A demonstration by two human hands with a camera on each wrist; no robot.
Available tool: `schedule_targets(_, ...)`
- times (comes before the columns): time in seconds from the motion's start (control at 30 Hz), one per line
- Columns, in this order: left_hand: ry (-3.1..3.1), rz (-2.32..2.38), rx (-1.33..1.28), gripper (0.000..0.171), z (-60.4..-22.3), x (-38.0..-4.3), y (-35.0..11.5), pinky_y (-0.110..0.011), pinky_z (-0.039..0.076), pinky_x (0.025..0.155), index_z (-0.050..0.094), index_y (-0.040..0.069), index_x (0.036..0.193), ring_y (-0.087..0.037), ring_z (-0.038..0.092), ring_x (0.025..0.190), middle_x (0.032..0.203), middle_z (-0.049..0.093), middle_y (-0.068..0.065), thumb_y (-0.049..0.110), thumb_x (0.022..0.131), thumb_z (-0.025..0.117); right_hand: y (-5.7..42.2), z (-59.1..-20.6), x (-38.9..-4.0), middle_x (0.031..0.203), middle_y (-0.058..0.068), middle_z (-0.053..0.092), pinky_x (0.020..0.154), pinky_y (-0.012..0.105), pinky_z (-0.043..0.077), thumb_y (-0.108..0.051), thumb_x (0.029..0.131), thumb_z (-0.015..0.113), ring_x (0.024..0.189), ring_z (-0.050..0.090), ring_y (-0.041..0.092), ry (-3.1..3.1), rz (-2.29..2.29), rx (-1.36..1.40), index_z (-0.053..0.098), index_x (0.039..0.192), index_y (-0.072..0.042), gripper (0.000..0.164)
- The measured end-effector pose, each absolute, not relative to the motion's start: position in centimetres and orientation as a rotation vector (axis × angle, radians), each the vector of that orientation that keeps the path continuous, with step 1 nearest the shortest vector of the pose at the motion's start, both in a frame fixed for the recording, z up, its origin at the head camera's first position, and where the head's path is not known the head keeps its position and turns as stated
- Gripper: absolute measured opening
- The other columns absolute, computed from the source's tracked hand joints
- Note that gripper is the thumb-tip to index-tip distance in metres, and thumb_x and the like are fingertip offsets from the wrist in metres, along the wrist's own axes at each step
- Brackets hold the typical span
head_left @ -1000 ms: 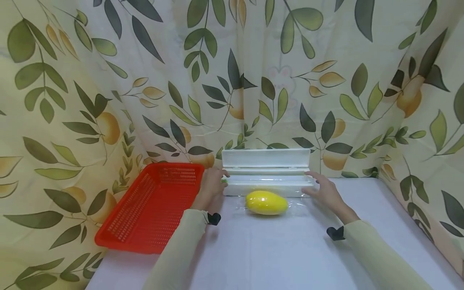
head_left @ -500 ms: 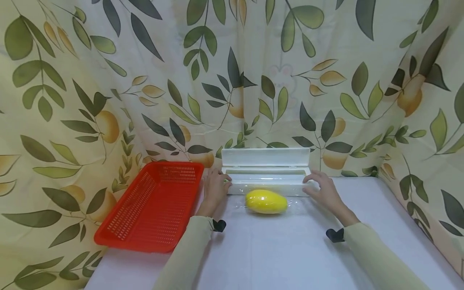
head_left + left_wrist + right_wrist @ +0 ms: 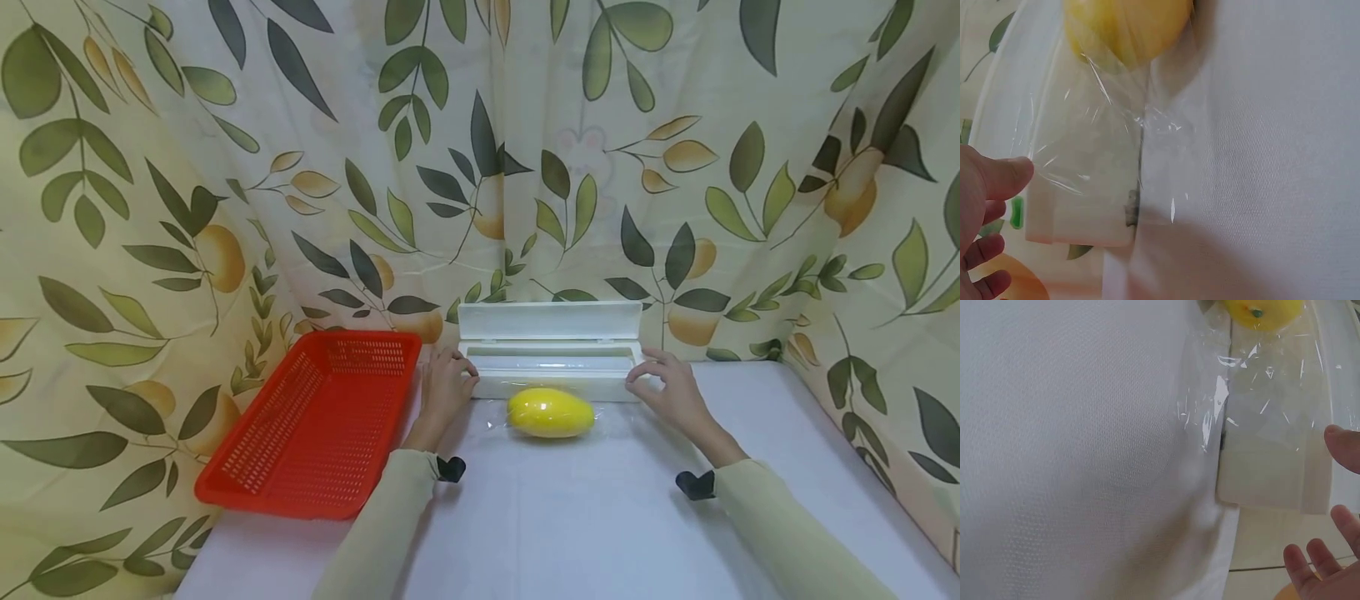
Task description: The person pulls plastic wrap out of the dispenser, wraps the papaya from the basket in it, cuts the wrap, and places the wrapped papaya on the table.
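Observation:
A white cling film box [image 3: 558,388] stands lid-up at the back of the table. Clear cling film [image 3: 1166,150] runs out over its front edge. On the film, just before the box, lies a smooth yellow fruit [image 3: 551,412]; its exact kind is unclear. At the box's left end my left hand [image 3: 447,390] brings thumb and index finger together on the film edge. My right hand [image 3: 675,393] pinches at the matching right corner. Both index fingertips are hidden in the wrist views; the other fingers spread loosely past the box ends. A green piece [image 3: 1017,212] shows beside the left thumb.
To the left of my left arm sits a red plastic basket [image 3: 307,433] with perforated walls. White cloth [image 3: 555,525] covers the table. A leaf-patterned curtain [image 3: 570,125] hangs close behind the box and along both sides.
My left hand has shifted right, from the box's end onto the film edge. The thumb and fingers of my right hand have drawn closer together. Box, fruit and basket stay in place.

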State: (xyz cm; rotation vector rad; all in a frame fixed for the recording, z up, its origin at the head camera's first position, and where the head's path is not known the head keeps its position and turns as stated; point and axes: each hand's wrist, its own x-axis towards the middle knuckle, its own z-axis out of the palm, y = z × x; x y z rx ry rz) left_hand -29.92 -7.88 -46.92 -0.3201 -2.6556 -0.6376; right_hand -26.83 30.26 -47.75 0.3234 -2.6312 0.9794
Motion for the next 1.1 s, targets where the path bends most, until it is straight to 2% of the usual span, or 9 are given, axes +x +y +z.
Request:
schedule_targets(0.37,-2.631,-0.71,-0.392,0.007,-45.7,-28.4,-8.0,-0.045,0.047,0.093,0.082,0.015,0.094,-0.025,0.058,0.104,0.107,0.071,-0.006,0.019,0.089,0.082,30.6,-47.7,-26.0,0.148,0.031,0.047,0.103,0.078,0.025,-0.011,0.088,0.08,0.135,0.033,0.059,-2.658,0.972,0.321,0.075,0.09,-0.009,0.005)
schedule_targets(0.47,-2.618,-0.743,-0.4,0.005,-45.5,-28.1,-8.1,-0.044,0.048,0.093,0.081,0.014,0.093,-0.024,0.059,0.102,0.101,0.073,-0.005,0.016,0.088,0.083,30.8,-47.6,-25.7,0.145,0.03,0.05,0.1,0.073,0.037,-0.011,0.089,0.079,0.131,0.037,0.056,-2.658,0.958,0.339,0.075,0.09,-0.011,0.004)
schedule_targets(0.6,-2.605,-0.77,-0.415,0.004,-45.4,-27.7,-8.3,-0.039,0.049,0.086,0.081,0.012,0.091,-0.021,0.058,0.093,0.09,0.072,-0.001,0.014,0.088,0.083,31.1,-47.3,-25.1,0.135,0.028,0.055,0.088,0.061,0.051,-0.012,0.09,0.079,0.122,0.043,0.05,-2.681,0.943,0.344,0.076,0.093,-0.011,0.005)
schedule_targets(0.7,-2.605,-0.768,-0.429,0.005,-45.4,-27.3,-8.6,-0.039,0.047,0.086,0.082,0.014,0.092,-0.019,0.057,0.09,0.087,0.073,0.002,0.016,0.088,0.083,31.2,-46.9,-24.6,0.123,0.022,0.059,0.084,0.054,0.051,-0.015,0.09,0.079,0.114,0.047,0.043,-2.72,0.948,0.334,0.077,0.095,-0.013,0.006)
schedule_targets(0.9,-2.576,-0.824,-0.471,0.005,-45.4,-26.0,-9.1,-0.04,0.045,0.087,0.082,0.012,0.092,-0.02,0.056,0.087,0.086,0.075,0.001,0.013,0.087,0.083,31.6,-46.0,-23.7,0.102,0.008,0.065,0.073,0.037,0.043,-0.018,0.091,0.079,0.091,0.051,0.027,-2.791,0.948,0.392,0.077,0.1,-0.015,0.009)
schedule_targets(1.1,-2.566,-0.853,-0.516,0.006,-45.1,-24.5,-9.4,-0.036,0.049,0.08,0.081,0.01,0.094,-0.019,0.056,0.082,0.086,0.075,0.001,0.011,0.088,0.083,32.2,-45.4,-22.5,0.09,-0.001,0.064,0.071,0.032,0.045,-0.021,0.093,0.077,0.085,0.051,0.021,-2.848,0.994,0.453,0.076,0.102,-0.014,0.011)
